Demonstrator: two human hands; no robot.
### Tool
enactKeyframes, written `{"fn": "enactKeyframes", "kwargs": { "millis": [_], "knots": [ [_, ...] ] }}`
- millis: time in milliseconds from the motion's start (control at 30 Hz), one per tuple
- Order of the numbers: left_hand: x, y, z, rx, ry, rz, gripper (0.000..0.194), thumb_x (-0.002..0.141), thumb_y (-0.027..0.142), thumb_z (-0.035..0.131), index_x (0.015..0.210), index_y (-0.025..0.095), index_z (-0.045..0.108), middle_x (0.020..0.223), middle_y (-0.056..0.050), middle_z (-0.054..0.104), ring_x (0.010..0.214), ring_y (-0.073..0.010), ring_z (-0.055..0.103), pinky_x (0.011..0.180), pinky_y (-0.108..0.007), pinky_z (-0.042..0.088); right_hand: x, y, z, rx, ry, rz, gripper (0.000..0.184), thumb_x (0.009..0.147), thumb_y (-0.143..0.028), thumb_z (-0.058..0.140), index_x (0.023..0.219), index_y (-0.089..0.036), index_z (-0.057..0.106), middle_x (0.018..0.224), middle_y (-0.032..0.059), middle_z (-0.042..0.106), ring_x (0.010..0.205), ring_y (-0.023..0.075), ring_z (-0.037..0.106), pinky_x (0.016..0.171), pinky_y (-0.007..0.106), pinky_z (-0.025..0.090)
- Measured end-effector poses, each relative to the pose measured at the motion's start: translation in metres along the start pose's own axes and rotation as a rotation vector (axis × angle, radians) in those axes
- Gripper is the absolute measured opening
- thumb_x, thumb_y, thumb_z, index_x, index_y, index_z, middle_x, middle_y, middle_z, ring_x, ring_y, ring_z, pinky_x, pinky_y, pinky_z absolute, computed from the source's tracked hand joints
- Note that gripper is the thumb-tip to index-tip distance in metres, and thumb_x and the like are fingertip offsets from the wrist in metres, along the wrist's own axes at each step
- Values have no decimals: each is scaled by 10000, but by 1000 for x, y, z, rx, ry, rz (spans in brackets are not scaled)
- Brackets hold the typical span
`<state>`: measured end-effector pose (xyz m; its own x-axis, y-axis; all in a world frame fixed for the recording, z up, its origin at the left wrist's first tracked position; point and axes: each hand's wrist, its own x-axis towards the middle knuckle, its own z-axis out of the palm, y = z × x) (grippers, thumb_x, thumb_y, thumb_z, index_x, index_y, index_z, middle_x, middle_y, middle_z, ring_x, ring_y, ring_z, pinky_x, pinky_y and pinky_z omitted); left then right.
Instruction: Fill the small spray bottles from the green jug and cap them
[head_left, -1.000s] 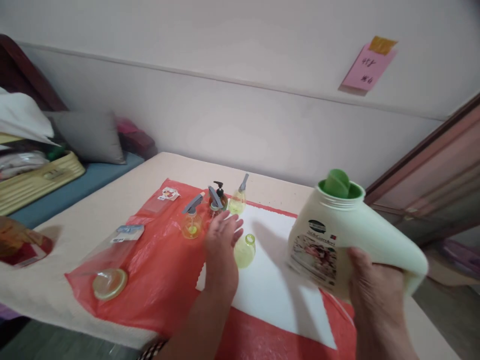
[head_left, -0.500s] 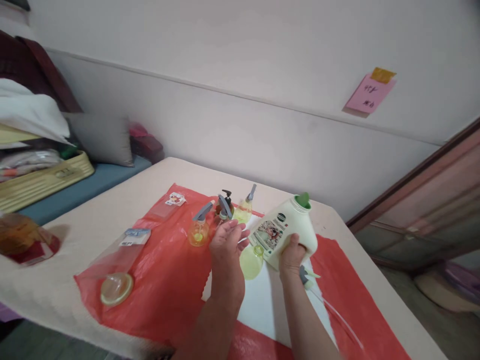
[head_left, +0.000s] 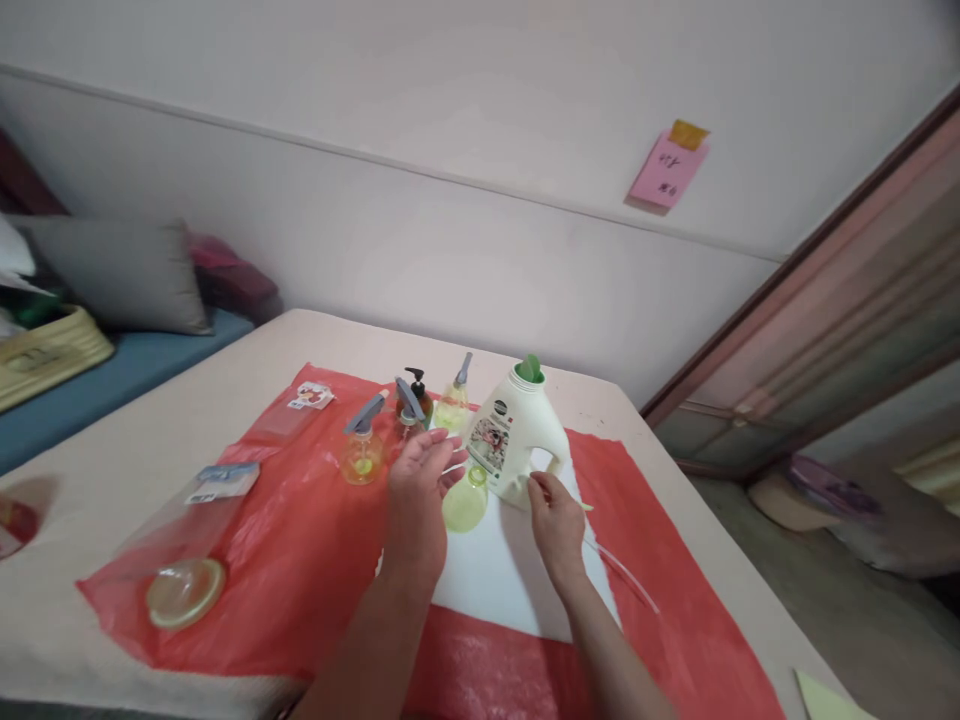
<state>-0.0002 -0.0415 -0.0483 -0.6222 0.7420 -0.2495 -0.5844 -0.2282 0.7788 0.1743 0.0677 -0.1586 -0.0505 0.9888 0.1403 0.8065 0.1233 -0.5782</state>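
Looks like the big white jug (head_left: 529, 425) just came down onto the white sheet (head_left: 517, 590), near the round green bottle (head_left: 463, 508). Right hand's (head_left: 556, 525) curled by its handle (head_left: 559, 449), can't tell if gripping; left hand's (head_left: 418, 500) half open, empty.

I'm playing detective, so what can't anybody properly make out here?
All in the head view:
Pink note: writing too small and blurred.
White jug: small label words blurred.
Red thing: cut off by the left edge.
Thin tube: one end hidden by the right hand.
That hand's grip: its fingers hide it.
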Motion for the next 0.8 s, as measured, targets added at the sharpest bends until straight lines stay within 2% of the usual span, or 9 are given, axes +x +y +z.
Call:
{"fn": "enactKeyframes", "kwargs": {
  "millis": [133,233,367,500,633,733,800],
  "knots": [
    [8,-9,-8,229,-59,28,410,757,423,773,1066,176,662,1080,-110,723,954,-203,712,842,-324,537,6,21,-29,-269,-133,50,301,990,-419,614,1172,-185,665,1223,83,678,1111,225,649,989,478,536],
    [20,-26,-15,379,-113,30,555,666,376,842,1135,164,635,1147,-162,697,1091,-272,686,917,-375,522,12,37,-31,-380,-226,95,358,968,-422,654,1234,-182,644,1274,93,653,1125,236,646,972,481,556],
    [34,-57,-26,637,-176,31,870,505,241,908,1304,190,566,1326,-193,608,1333,-365,543,1037,-458,463,21,54,-22,-380,-289,132,400,968,-426,654,1287,-188,620,1320,102,630,1149,246,638,968,482,561],
    [46,-86,-35,883,-197,34,1088,376,113,874,1384,177,468,1407,-188,535,1330,-386,524,1081,-477,433,27,61,-24,-260,-301,195,392,969,-425,653,1285,-195,622,1315,103,632,1129,237,644,952,461,569],
    [57,-101,-43,1047,-211,82,979,510,203,837,1390,220,409,1377,-137,569,1241,-327,591,1034,-454,466,30,56,-46,-23,-183,246,352,976,-424,642,1250,-202,637,1291,92,643,1105,223,648,946,455,569],
    [59,-106,-44,1136,-257,140,812,586,259,812,1314,243,453,1230,-70,653,1119,-280,649,964,-410,498,29,45,-76,242,17,224,332,922,-403,695,1163,-176,680,1149,105,695,1087,262,653,975,490,536],
    [56,-108,-39,1189,-289,187,710,626,280,786,1264,235,477,1183,-59,664,1108,-273,652,947,-393,499,24,34,-98,467,166,159,395,875,-440,707,1174,-183,688,1083,100,719,1075,282,662,979,485,524]
  ]
}}
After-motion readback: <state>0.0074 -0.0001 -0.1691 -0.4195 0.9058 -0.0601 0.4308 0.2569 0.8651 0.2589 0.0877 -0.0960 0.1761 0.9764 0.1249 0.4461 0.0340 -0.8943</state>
